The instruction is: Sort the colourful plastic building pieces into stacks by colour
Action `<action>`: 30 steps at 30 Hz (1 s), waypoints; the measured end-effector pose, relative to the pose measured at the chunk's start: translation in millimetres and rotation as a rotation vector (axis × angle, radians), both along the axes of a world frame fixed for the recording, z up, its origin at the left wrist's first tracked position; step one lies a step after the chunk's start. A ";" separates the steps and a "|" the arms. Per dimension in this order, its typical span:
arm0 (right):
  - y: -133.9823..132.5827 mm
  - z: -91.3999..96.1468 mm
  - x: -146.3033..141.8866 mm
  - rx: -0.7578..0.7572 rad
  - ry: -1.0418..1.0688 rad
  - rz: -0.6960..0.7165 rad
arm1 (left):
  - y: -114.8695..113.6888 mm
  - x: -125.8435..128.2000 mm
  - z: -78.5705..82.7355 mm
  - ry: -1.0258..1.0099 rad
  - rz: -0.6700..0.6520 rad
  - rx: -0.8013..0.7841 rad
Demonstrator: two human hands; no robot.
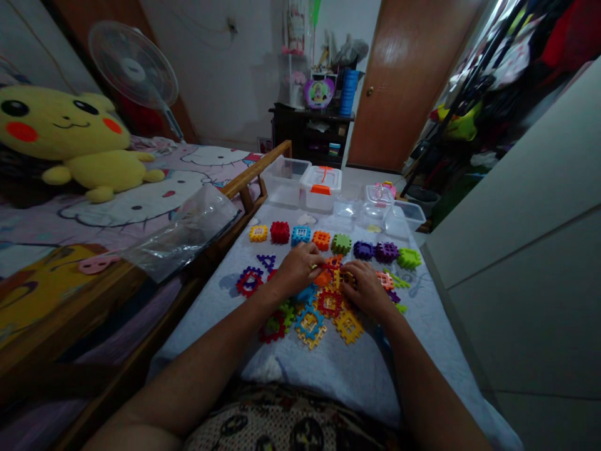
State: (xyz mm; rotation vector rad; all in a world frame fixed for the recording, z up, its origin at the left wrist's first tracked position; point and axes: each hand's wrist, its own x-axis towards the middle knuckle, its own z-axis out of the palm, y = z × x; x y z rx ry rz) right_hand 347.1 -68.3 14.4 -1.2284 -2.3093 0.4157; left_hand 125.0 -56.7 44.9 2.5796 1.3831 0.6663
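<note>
- Left hand [295,270] is half closed, with its fingers bent down into the middle of a heap of square plastic puzzle pieces [328,302]. It is hard to tell if it has hold of a piece.
- Right hand [366,289] is half closed too, with its fingertips [351,270] on a small yellow piece [345,279]. It is hard to tell if it is gripping that piece.
- Both hands are close together over one spot, so they seem to be working on the same pieces.
- The heap lies on a pale blue cloth [211,326], right in front of the person, maybe because both hands can reach it easily there.
- A row of eight square pieces [322,240] lies past the heap. Each one sits apart from the next, maybe so that each is easy to see and pick up.
- Clear plastic boxes [282,180] and a white box with an orange latch [320,188] stand at the far end of the cloth, out of the way of the hands.
- A clear plastic bag [183,235] lies across the wooden bed rail [253,172].
- A Pikachu plush toy [61,134] sits on the bed [141,207], away from the pieces.
</note>
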 end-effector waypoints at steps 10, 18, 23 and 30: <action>-0.7 0.8 0.1 0.000 0.001 -0.005 | -10.3 -16.7 -1.6 0.169 -0.071 -0.092; -2.4 4.1 0.3 -0.010 0.018 -0.006 | -52.3 2.7 19.1 0.172 -0.242 -0.164; -2.6 5.0 0.3 -0.010 0.023 -0.015 | -61.6 15.7 10.6 0.238 -0.209 -0.190; -1.9 3.6 1.1 -0.012 0.034 -0.019 | -55.3 15.8 0.7 0.113 -0.218 -0.200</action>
